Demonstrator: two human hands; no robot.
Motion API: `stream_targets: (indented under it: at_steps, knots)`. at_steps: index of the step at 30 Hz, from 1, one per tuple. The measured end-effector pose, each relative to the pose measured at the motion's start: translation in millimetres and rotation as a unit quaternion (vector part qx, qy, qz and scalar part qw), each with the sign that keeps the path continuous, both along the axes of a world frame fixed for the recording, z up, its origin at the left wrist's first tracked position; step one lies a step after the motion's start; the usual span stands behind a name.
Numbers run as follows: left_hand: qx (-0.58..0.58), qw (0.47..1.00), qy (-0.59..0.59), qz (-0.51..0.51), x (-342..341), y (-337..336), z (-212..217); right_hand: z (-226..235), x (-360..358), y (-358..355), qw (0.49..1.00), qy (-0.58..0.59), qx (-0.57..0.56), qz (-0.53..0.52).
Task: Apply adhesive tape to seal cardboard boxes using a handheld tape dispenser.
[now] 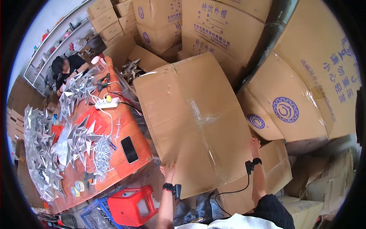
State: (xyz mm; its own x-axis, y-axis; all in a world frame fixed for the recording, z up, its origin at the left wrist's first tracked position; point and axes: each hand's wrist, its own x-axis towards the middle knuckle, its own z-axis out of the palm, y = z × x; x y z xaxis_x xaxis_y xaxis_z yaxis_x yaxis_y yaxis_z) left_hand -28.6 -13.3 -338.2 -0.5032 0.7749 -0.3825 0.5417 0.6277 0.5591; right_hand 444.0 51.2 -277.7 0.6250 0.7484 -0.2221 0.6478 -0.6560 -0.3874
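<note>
A large brown cardboard box (190,114), taped along its middle seam, tilts in front of me. My left hand (168,170) presses flat against its lower left edge, fingers spread. At the lower right corner of the same box, my right hand (254,143) grips the edge. Both wrists carry black bands with a small device, and a black cable runs down from the right one.
Stacked cardboard boxes (289,99) fill the back and right. At left an orange table (126,126) holds silver foil stars (78,139), a black phone (129,149), a white power strip (107,102) and tape rolls. A red stool (133,204) stands below. A person (66,70) sits at the table's far end.
</note>
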Motion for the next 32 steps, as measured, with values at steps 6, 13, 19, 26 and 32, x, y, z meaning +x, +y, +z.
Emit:
stream_targets:
  at_steps: [6,13,19,26,32]
  knots:
    - [0.156,0.977,-0.14,0.044,-2.1,-82.6,66.7,43.0,-21.9,-106.4,0.954,0.098,0.274,-0.071]
    - [0.251,0.926,-0.281,0.03,-36.5,-161.5,127.9,41.2,-44.7,-255.7,0.825,0.263,0.472,-0.165]
    - [0.215,0.939,-0.261,-0.066,-85.8,-218.2,150.6,35.8,-85.5,-363.8,0.867,0.14,0.412,-0.241]
    - [0.238,0.926,-0.242,-0.166,-117.9,-239.8,126.0,-18.0,-102.0,-441.5,0.88,0.098,0.401,-0.234]
    - [0.127,0.937,-0.215,-0.245,-154.8,-263.0,45.5,-17.1,-139.1,-466.6,0.929,0.019,0.259,-0.265]
